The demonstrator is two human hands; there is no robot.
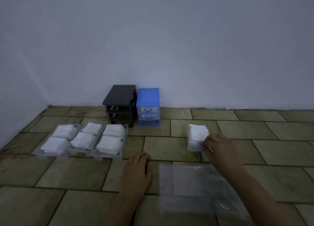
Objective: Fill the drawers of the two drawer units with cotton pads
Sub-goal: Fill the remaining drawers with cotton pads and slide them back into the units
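Lower right: empty clear plastic bag (200,190), evidently discarded. Left hand (138,168) flat on floor, apparently bracing. Right hand (216,145) grips pad-filled drawer (197,137), likely for reinsertion. Three filled drawers (81,140) mid-left. Black unit (121,99) empty, blue unit (148,101) missing its bottom drawer, at the wall.

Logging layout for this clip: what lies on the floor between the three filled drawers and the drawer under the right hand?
Head view: only bare floor tiles between the three filled drawers and the drawer; the left hand rests nearer.
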